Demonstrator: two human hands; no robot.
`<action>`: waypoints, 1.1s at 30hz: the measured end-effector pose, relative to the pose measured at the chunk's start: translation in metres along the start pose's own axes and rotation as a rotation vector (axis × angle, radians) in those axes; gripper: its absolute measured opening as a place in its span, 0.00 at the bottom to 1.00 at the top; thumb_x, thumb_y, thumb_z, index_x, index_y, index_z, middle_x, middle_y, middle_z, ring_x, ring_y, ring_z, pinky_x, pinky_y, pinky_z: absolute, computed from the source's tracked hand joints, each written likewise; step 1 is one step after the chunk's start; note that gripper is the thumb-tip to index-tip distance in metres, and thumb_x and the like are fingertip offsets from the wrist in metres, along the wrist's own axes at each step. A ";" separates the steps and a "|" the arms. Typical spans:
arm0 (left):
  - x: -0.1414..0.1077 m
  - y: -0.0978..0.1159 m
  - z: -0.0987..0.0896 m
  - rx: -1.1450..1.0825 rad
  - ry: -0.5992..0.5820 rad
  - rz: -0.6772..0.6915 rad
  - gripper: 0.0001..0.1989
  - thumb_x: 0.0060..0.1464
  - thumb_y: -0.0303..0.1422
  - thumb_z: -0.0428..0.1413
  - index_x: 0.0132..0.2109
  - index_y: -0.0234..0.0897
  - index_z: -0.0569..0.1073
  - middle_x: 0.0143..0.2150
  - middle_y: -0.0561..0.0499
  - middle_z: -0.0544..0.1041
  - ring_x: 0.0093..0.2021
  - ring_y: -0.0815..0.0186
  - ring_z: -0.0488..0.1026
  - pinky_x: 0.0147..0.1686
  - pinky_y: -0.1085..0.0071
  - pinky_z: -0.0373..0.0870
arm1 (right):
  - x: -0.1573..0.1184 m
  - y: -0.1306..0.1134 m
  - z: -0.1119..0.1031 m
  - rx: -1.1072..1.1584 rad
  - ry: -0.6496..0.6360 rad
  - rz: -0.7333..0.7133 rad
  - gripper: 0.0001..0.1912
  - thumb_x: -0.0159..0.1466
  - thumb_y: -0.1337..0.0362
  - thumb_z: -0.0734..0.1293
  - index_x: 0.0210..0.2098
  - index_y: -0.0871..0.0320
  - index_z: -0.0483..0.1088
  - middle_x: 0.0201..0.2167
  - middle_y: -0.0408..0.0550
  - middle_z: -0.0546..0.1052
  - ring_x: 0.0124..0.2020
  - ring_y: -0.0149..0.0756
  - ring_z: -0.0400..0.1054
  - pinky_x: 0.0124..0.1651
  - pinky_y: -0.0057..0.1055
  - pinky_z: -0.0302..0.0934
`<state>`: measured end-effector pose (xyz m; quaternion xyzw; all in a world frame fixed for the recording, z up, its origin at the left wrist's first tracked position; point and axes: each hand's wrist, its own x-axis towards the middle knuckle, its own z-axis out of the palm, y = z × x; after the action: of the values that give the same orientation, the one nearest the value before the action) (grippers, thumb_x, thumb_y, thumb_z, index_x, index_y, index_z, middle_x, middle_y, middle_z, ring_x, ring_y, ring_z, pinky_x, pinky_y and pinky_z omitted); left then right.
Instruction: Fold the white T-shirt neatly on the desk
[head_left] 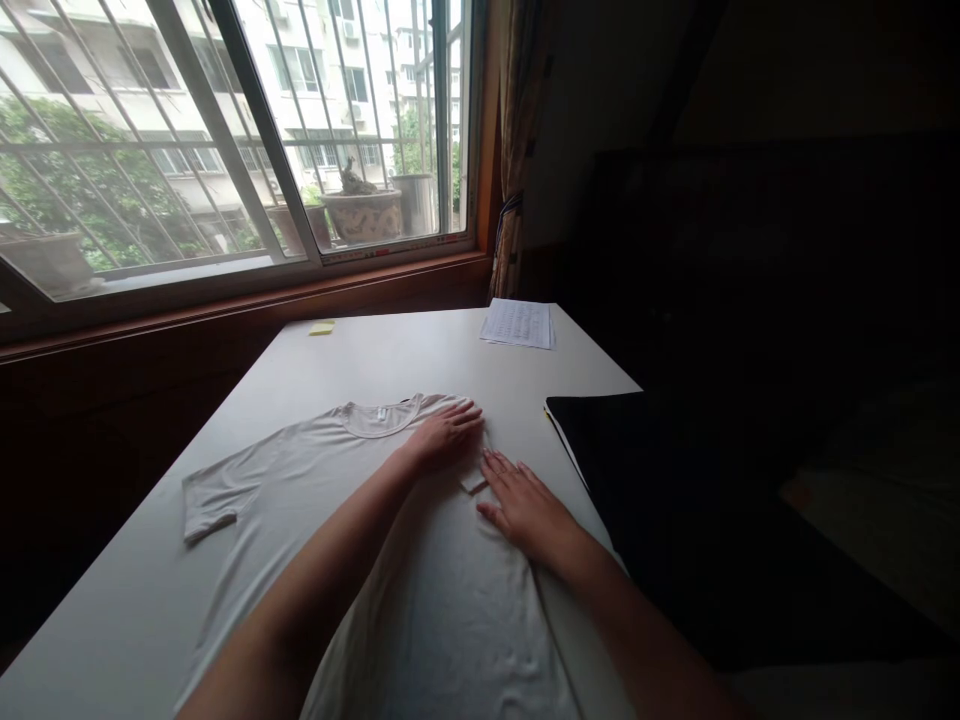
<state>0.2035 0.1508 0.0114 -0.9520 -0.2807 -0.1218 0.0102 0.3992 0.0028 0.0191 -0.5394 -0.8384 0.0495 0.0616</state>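
- A white table [390, 360] fills the foreground.
- Beyond it is a barred window [251, 130], with potted plants outside.
- A black item [630, 450], too dark to make out fully, covers part of the table's right side, near the right hand.
- The white T-shirt [311, 485] lies on the table, collar away from the person, one sleeve spread left; the left forearm crosses it, hiding part.
- A curtain [514, 140] hangs tied beside the window.
- Printed papers [519, 324] lie at the far edge, clear of the shirt.
- The right hand [525, 507] rests flat by the other sleeve, fingers extended.
- The left hand [450, 432] presses palm-down on the shoulder, gripping nothing.
- A yellow note [322, 328] lies far left.
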 end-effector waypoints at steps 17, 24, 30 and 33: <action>0.002 -0.004 0.007 0.028 -0.118 -0.014 0.30 0.73 0.47 0.38 0.75 0.38 0.49 0.76 0.44 0.47 0.76 0.59 0.41 0.72 0.54 0.41 | -0.008 -0.013 -0.014 0.036 -0.188 0.080 0.38 0.72 0.48 0.57 0.74 0.61 0.46 0.75 0.52 0.40 0.75 0.47 0.35 0.74 0.52 0.37; 0.013 -0.011 0.004 0.052 -0.162 -0.105 0.33 0.72 0.49 0.37 0.74 0.33 0.50 0.76 0.40 0.47 0.75 0.55 0.46 0.71 0.50 0.44 | -0.010 -0.015 -0.018 0.059 -0.224 0.094 0.39 0.72 0.47 0.57 0.75 0.61 0.44 0.75 0.51 0.38 0.76 0.47 0.33 0.74 0.52 0.34; 0.019 -0.012 0.008 0.062 -0.168 -0.151 0.33 0.72 0.50 0.36 0.74 0.35 0.49 0.76 0.42 0.45 0.75 0.56 0.44 0.71 0.49 0.44 | -0.010 -0.015 -0.022 0.074 -0.250 0.096 0.40 0.72 0.47 0.56 0.75 0.62 0.44 0.75 0.51 0.37 0.76 0.47 0.31 0.74 0.50 0.32; 0.021 -0.010 0.007 0.064 -0.176 -0.166 0.33 0.72 0.49 0.36 0.75 0.36 0.49 0.76 0.43 0.45 0.75 0.56 0.44 0.70 0.47 0.45 | -0.009 -0.014 -0.020 0.079 -0.247 0.094 0.40 0.72 0.46 0.56 0.75 0.62 0.44 0.75 0.51 0.37 0.76 0.47 0.31 0.74 0.51 0.32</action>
<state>0.2163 0.1712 0.0093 -0.9316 -0.3622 -0.0292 0.0059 0.3935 -0.0111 0.0407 -0.5652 -0.8107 0.1511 -0.0234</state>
